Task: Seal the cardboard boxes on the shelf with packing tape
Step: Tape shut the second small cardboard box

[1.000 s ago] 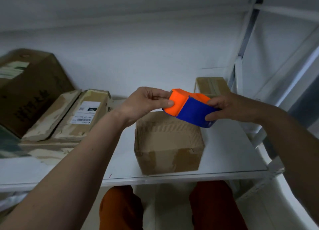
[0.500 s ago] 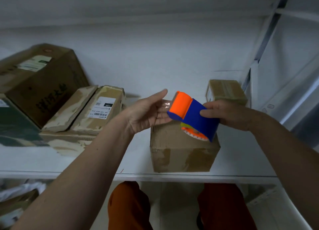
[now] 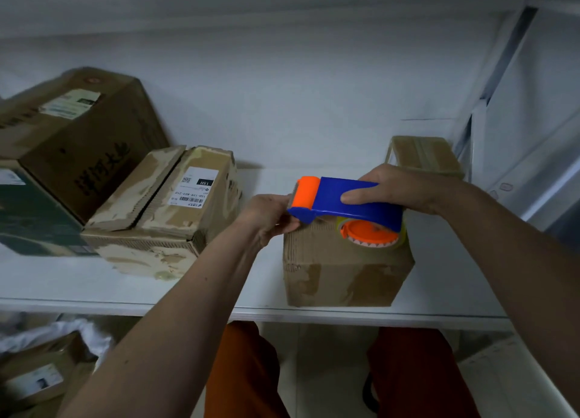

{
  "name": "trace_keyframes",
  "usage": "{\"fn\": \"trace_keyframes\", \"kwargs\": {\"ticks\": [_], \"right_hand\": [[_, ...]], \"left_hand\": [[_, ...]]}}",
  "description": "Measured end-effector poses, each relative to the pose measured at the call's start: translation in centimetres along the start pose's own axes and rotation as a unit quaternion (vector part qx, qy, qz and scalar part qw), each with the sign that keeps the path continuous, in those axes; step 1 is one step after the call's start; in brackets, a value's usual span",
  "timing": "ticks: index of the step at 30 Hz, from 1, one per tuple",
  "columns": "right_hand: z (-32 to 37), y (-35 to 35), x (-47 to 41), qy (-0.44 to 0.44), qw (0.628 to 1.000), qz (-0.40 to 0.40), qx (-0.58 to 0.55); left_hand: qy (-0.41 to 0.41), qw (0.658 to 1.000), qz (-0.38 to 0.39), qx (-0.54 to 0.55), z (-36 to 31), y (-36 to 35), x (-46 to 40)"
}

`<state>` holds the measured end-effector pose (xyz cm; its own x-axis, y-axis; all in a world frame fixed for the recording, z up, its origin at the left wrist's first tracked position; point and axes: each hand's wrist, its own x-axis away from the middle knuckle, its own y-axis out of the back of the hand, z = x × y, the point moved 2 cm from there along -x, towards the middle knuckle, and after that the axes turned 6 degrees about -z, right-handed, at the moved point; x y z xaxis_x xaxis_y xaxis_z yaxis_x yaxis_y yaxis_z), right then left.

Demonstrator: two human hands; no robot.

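A small cardboard box (image 3: pixel 345 270) stands near the front edge of the white shelf (image 3: pixel 125 289). A blue and orange tape dispenser (image 3: pixel 345 194) lies along the box's top, its tape roll (image 3: pixel 370 235) facing me. My right hand (image 3: pixel 398 187) grips the blue body from above. At the box's upper left edge, my left hand (image 3: pixel 266 216) curls its thumb and fingers round the dispenser's orange front end. The tape strip itself is too clear to make out.
Left of the box sits a labelled box (image 3: pixel 188 204) with a gap between its top flaps, then a large brown box (image 3: pixel 78 135) and a dark green box (image 3: pixel 31 223). A small taped box (image 3: pixel 423 157) stands at the back right by the shelf upright (image 3: pixel 502 56). More boxes (image 3: pixel 37 377) lie below.
The dispenser was turned over and lowered from mid-air onto the small box's top. My left hand went from an open palm to curling at the dispenser's front end.
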<state>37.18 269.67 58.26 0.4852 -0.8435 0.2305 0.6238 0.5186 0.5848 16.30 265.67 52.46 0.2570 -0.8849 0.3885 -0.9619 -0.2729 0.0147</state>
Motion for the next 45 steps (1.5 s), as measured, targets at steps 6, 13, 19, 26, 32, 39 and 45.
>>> {"fn": "trace_keyframes", "kwargs": {"ticks": [6,13,19,26,32,39,45], "right_hand": [[-1.1,1.8,-0.7,-0.016,0.998,-0.009,0.062],[-1.2,1.5,-2.5,-0.035,0.995,-0.012,0.092],[-0.7,1.5,-4.2,-0.04,0.989,-0.001,0.142],[-1.0,0.8,-5.2,-0.063,0.983,0.018,0.17],[-0.6,0.4,-5.7,-0.065,0.978,0.029,0.196],[-0.5,0.1,-6.1,-0.077,0.973,0.041,0.215],[-0.6,0.0,-6.2,-0.072,0.972,0.043,0.217]], "left_hand": [[-0.043,0.992,-0.108,-0.044,1.3,3.2,-2.1],[-0.127,0.961,-0.192,-0.15,2.7,2.4,-2.8],[-0.135,0.945,-0.237,-0.179,3.4,1.8,-3.4],[-0.139,0.939,-0.251,-0.189,4.2,1.8,-3.6],[-0.117,0.941,-0.245,-0.201,5.3,1.9,-3.8],[-0.113,0.922,-0.239,-0.283,7.4,1.0,-4.0],[-0.063,0.928,-0.21,-0.301,7.6,0.4,-4.2]]}}
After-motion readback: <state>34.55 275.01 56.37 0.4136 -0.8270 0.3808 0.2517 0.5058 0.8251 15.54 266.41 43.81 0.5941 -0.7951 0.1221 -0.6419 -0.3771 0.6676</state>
